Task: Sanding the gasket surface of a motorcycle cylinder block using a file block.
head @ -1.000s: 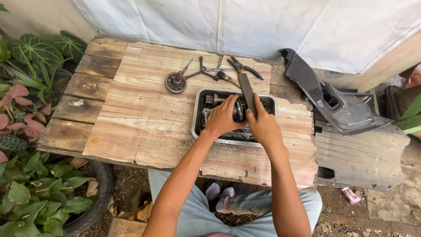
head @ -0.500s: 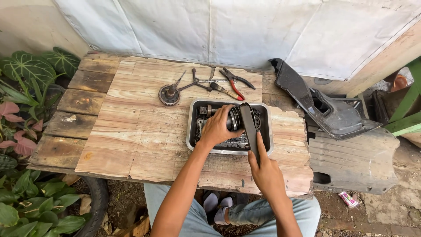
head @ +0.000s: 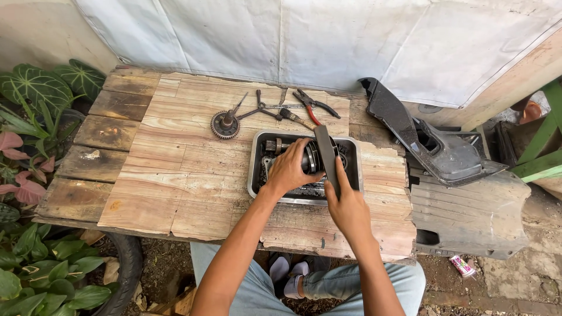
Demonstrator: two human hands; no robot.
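From my seat the right hand (head: 350,206) has drawn back toward the near edge of the bench (head: 175,175), its fingers pinching the lower end of a flat dark strip (head: 326,157) that now stands out over the steel tray (head: 255,169). The left hand (head: 288,171) stays curled around the round metal assembly (head: 310,159) in the tray — pliers (head: 313,105) and a toothed gear (head: 225,124) lie beyond.
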